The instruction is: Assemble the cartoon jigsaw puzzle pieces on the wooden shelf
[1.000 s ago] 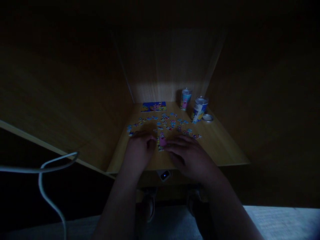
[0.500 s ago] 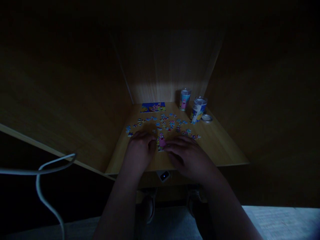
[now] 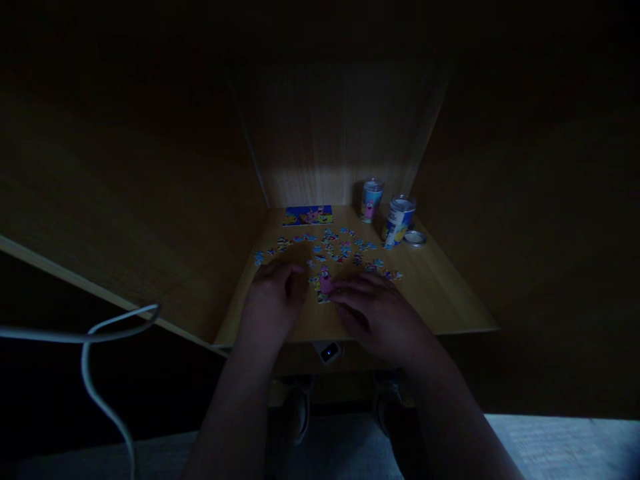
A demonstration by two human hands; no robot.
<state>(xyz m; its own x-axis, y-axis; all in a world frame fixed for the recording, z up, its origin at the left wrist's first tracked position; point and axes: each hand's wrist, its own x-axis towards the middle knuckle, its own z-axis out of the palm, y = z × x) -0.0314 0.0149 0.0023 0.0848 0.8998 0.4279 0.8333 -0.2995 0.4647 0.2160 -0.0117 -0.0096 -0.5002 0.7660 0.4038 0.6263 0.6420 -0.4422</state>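
A few joined jigsaw puzzle pieces (image 3: 325, 283) with a pink cartoon figure lie near the front of the wooden shelf board (image 3: 440, 307). My right hand (image 3: 370, 303) rests at their right side, fingers stretched out and fingertips touching the edge. To the left, my left hand (image 3: 273, 293) hovers a short way off, fingers bent, with a gap between thumb and forefinger; I see nothing in it. A small yellowish piece (image 3: 313, 281) sits at the left edge of the joined part; whether it is locked in I cannot tell. Loose puzzle pieces (image 3: 345, 248) are scattered beyond both hands.
At the back lies a picture card (image 3: 309, 215). Two printed cans, one at the back (image 3: 371, 201) and one nearer (image 3: 399, 221), stand at the right beside a round lid (image 3: 415, 238). Wooden panels enclose the sides. A white cable (image 3: 107, 410) hangs at left.
My left hand has drawn back slightly to the left from the joined pieces, and a yellowish piece now shows at their left edge. The right hand has stayed almost in place.
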